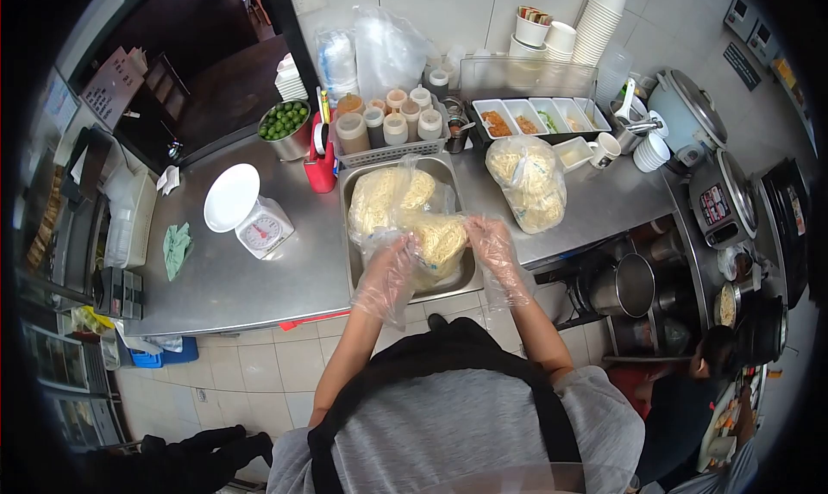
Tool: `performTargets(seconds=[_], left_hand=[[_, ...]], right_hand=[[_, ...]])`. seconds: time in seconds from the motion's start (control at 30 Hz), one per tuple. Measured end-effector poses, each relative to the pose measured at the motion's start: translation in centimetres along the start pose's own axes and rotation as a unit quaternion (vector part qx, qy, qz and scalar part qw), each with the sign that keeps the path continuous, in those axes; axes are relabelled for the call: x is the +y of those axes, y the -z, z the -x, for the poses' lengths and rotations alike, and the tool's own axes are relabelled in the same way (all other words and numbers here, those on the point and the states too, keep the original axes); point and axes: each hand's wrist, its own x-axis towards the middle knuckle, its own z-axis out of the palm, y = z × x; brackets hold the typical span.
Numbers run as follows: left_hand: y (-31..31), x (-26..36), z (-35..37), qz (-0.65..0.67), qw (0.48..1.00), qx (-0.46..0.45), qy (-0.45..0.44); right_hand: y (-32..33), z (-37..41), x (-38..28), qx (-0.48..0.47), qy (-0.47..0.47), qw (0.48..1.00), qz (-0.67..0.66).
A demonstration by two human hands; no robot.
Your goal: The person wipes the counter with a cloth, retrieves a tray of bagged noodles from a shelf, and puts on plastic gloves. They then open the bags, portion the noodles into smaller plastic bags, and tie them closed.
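Observation:
Both hands wear loose clear plastic gloves. Between them is a clear plastic bag of pale noodles (440, 242), over the front part of a rectangular metal pan (473, 277). My left hand (388, 268) grips the bag's left side with curled fingers. At its upper right edge, my right hand (493, 246) pinches the plastic. More bagged noodles (378, 196) lie in the back of the pan, partly covered by the lifted bag. Another full bag of noodles (528, 184) rests on the steel counter just right of the pan.
A kitchen scale (263, 231) with a white dish, and a green cloth (177, 251), are on the left. Behind the pan stand a basket of sauce bottles (395, 130), a pot of limes (285, 121) and a topping tray (539, 117). Another person (690, 408) is at lower right.

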Motion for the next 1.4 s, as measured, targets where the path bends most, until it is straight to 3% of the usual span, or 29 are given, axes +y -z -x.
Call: performTargets(seconds=[0.1,0.2,0.3,0.4,0.5,0.53,0.63,0.73,0.83,0.87,0.9,0.93,1.0,1.1,1.13,1.23,1.27,1.37,1.4], left_hand=[[-1.1,1.0,2.4,0.017,0.999,0.002,0.043],[-0.1,1.1,4.0,-0.016,0.999,0.021,0.04],[2.1,0.5,3.0,-0.068,0.995,0.051,0.059],[1.7,1.0,3.5,-0.082,0.994,0.054,0.047],[3.9,1.1,2.2,-0.071,0.995,0.026,0.068],[3.5,1.4,1.9,-0.096,0.994,0.019,0.052],[2.8,1.5,2.3,-0.142,0.989,0.019,0.04],[1.4,2.1,1.4,-0.126,0.992,0.018,0.021],[0.5,2.6,1.1,-0.108,0.992,-0.031,-0.048],[0.2,2.9,0.7,-0.106,0.989,-0.062,-0.077],[-0.3,3.3,0.3,-0.104,0.985,-0.093,-0.105],[-1.4,4.2,-0.1,-0.2,0.968,-0.101,-0.115],[-3.9,6.4,-0.5,-0.39,0.905,-0.115,-0.128],[-6.2,8.4,0.3,-0.352,0.91,-0.139,-0.171],[-6.5,8.9,0.9,-0.374,0.882,-0.13,-0.255],[-4.1,9.3,-1.4,-0.4,0.843,-0.055,-0.356],[-2.8,10.1,-1.9,-0.582,0.725,-0.006,-0.368],[2.4,5.4,-7.6,-0.815,0.347,0.113,-0.45],[3.0,4.4,-8.2,-0.819,0.305,0.125,-0.47]], right_hand=[[0.0,0.3,-2.6,0.032,0.154,0.976,0.15],[-0.9,0.2,-4.4,0.049,0.204,0.973,0.095],[-1.6,-0.8,-4.8,0.041,0.15,0.988,-0.002],[-2.2,-1.1,-5.7,0.071,0.24,0.966,0.062],[-2.6,-1.5,-7.5,0.055,0.108,0.982,-0.144],[-2.0,-2.1,-8.9,0.05,0.124,0.989,-0.067],[-2.2,-6.5,-6.7,-0.042,0.148,0.987,-0.041],[-2.3,-8.1,-4.3,-0.072,0.116,0.985,-0.105],[-1.6,-6.7,-4.2,-0.061,-0.032,0.901,-0.428],[-0.6,-6.5,-5.1,-0.104,0.021,0.961,-0.257],[-0.6,-5.9,-7.1,-0.121,0.124,0.973,-0.15],[-1.1,-5.1,-9.2,-0.136,0.224,0.964,-0.041],[-2.5,-4.9,-9.9,-0.173,0.318,0.932,0.012],[-1.6,-5.7,-10.3,-0.188,0.135,0.959,-0.166],[-0.8,-6.1,-11.0,-0.114,0.214,0.964,-0.109],[1.5,-7.1,-10.0,0.008,0.126,0.98,-0.156],[2.4,-7.7,-9.0,0.037,0.115,0.979,-0.167],[3.0,-8.0,-8.3,0.078,0.103,0.971,-0.202],[3.1,-8.1,-8.4,0.084,0.105,0.967,-0.215]])
